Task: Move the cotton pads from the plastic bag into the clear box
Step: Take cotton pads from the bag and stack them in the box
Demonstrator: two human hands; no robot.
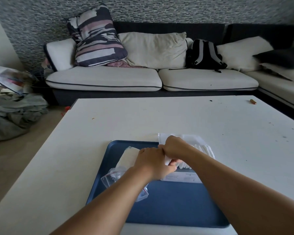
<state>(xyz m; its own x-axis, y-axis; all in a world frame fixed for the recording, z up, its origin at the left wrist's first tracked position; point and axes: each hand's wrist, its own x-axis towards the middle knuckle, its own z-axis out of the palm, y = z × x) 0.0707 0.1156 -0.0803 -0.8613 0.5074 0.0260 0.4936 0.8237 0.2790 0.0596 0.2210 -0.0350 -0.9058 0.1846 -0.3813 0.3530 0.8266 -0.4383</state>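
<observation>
While both hands meet over the clear box (182,178) on the blue tray (168,200), the left hand (153,161) and right hand (174,146) pinch white cotton pads (167,160); the plastic bag (112,177) lies beside them.

A home living room: a cushioned corner sofa (143,77) (backpack (204,55) left on it) faces a white coffee table (176,116).

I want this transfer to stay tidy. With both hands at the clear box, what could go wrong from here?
1. The cotton pads stand packed in a row in the clear box; pressing more in could tip or spill them.
2. The left hand and right hand crowd together, so pads could slip.
3. The plastic bag lies under the left forearm and could be dragged off the blue tray.
</observation>
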